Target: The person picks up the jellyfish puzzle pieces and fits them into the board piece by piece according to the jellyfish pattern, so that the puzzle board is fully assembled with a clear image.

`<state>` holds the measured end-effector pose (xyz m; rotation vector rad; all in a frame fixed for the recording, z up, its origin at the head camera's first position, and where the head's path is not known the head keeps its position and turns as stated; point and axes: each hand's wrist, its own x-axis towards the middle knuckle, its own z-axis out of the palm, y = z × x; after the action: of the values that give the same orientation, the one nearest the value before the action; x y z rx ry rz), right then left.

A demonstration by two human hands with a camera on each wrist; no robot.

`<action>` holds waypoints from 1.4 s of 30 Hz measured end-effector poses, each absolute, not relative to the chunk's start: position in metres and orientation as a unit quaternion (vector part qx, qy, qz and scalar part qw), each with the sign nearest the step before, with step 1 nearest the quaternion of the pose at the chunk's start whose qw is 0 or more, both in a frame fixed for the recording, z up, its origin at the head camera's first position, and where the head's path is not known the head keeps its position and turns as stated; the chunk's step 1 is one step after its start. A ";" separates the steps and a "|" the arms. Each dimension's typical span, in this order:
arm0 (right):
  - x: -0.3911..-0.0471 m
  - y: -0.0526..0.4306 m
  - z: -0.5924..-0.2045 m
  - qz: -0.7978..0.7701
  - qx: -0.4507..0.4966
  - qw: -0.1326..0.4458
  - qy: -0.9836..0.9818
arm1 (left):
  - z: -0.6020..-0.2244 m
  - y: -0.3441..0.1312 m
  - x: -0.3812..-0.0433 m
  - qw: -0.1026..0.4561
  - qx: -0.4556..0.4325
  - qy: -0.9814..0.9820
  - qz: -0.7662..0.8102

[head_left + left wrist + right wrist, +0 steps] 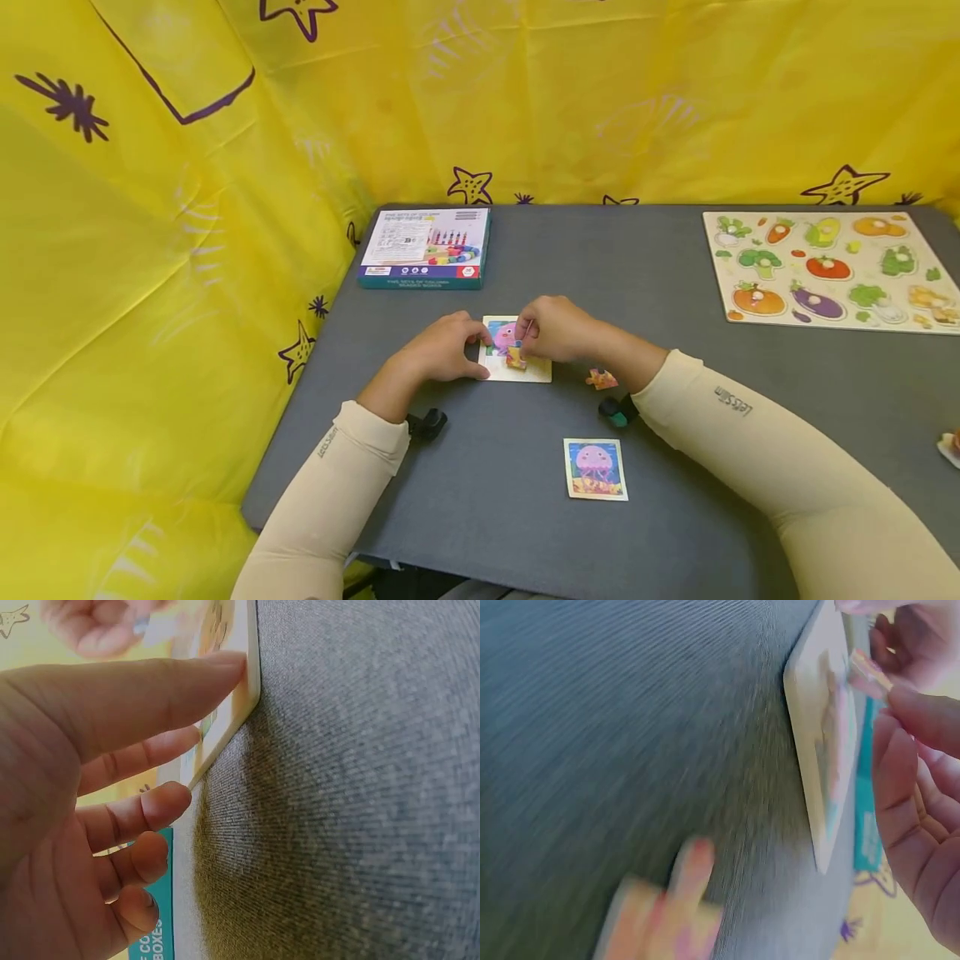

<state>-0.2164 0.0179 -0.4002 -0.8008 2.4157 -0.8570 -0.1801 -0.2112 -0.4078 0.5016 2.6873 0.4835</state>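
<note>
A jigsaw board (534, 373) with a pale frame and a partly assembled pink jellyfish picture lies on the grey table. My left hand (447, 348) rests at its left side; in the left wrist view the straight thumb (187, 682) touches the frame and the other fingers bend loosely. My right hand (558, 329) is over the board, pinching an orange-yellow puzzle piece (516, 358) between thumb and fingertips. The right wrist view shows this piece (870, 675) tilted and raised. Another orange puzzle piece (602, 379) lies right of the board, under the right wrist.
A jellyfish picture card (596, 470) lies nearer the table's front. At the back left is a flat box (424, 250); a vegetable peg puzzle (828, 271) lies at the back right. A small object (951, 447) sits at the right edge. Yellow cloth hangs behind and left.
</note>
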 end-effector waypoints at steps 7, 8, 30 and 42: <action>-0.222 -0.007 -0.412 -0.295 -0.286 0.230 0.882 | -0.408 -0.210 -0.180 0.189 0.177 0.948 0.185; -0.221 -0.009 -0.413 -0.292 -0.287 0.230 0.883 | -0.409 -0.209 -0.180 0.188 0.178 0.948 0.186; -0.233 -0.028 -0.414 -0.233 -0.249 0.216 0.915 | -0.411 -0.207 -0.180 0.182 0.153 0.954 0.184; -0.239 -0.028 -0.413 -0.227 -0.243 0.219 0.917 | -0.410 -0.209 -0.185 0.195 0.152 0.950 0.189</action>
<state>-0.2389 -0.0282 -0.4133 -0.6736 2.5391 -0.6282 -0.1852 -0.2089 -0.4104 0.4253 2.6643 0.5307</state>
